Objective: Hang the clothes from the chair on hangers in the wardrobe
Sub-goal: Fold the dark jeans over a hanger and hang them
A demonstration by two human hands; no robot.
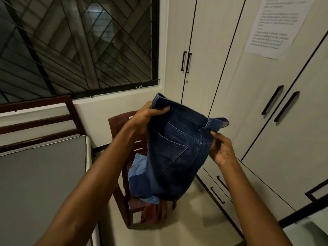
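Dark blue jeans [174, 151] held up between both hands, left hand [143, 116] gripping the waistband's far end, right hand [221, 150] pinching the near end, chair [122, 174] with light blue cloth [137, 167] below the hands, closed wardrobe [248, 86] beyond the right hand
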